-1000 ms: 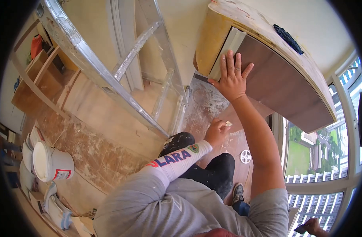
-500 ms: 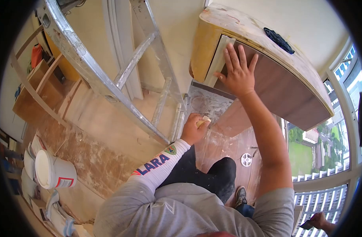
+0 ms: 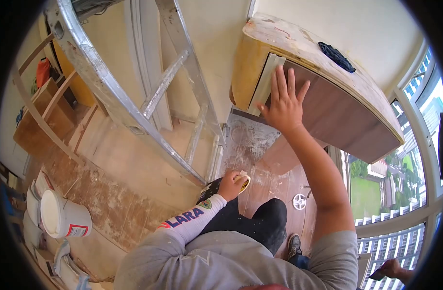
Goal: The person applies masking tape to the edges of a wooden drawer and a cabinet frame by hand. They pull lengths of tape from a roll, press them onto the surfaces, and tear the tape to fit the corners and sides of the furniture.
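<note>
My right hand [image 3: 285,106] lies flat with spread fingers against the brown front panel [image 3: 337,108] of a wall cabinet. A pale strip of masking tape [image 3: 266,82] runs down the panel's left edge, beside my fingers and thumb. Lower down, over my dark trousers, my left hand [image 3: 230,186] is closed round a roll of masking tape [image 3: 244,182]; a short torn end sticks up from it. The cabinet's worn pale top [image 3: 289,34] carries a crumpled dark cloth or bag [image 3: 336,56].
An aluminium stepladder [image 3: 166,82] stands to the left. On the dusty floor are a white bucket [image 3: 76,217] and a white wheel-like piece [image 3: 299,201]. Windows [image 3: 414,169] line the right side. Another person's hand [image 3: 393,269] holds a dark flat thing at lower right.
My left hand has come down toward my lap with the tape roll, turning it so its side shows more. My right hand stays flat on the panel; the view has shifted slightly.
</note>
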The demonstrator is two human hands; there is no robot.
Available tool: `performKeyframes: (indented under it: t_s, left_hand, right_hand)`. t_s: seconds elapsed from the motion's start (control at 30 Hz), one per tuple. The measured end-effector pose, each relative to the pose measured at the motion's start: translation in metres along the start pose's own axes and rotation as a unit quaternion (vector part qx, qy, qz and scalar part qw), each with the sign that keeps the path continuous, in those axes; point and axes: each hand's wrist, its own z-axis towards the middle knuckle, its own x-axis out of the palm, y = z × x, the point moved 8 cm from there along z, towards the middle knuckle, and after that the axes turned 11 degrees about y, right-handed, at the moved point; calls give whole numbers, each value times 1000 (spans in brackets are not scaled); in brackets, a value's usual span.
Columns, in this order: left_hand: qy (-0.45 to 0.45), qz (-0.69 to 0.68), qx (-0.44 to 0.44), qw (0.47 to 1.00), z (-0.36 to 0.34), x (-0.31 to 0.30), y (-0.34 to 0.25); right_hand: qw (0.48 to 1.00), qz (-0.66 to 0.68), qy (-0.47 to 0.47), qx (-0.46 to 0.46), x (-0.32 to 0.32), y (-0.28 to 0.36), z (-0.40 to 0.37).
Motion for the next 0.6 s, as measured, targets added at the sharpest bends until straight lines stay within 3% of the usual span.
performKeyframes:
  t_s: [0.03, 0.07, 0.23, 0.33, 0.43, 0.6]
  left_hand:
    - [14, 11, 8, 1000, -6, 3, -3]
    - [39, -9, -63, 997, -12, -1, -15]
    - [76, -92, -123, 985, -13, 24, 26]
    - [104, -187, -188, 959, -17, 24, 30]
    - [114, -211, -200, 950, -18, 25, 30]
    - [131, -166, -177, 961, -19, 16, 16]
  right_hand:
    - [1000, -12, 18, 9, -10, 2, 4]
    - [1000, 0, 1, 0, -11, 2, 5]
    - [996, -24, -86, -12, -31, 0, 9]
    - [987, 46, -155, -9, -43, -2, 15]
    - [979, 59, -194, 16, -56, 0, 15]
    - [977, 141, -152, 42, -67, -15, 31]
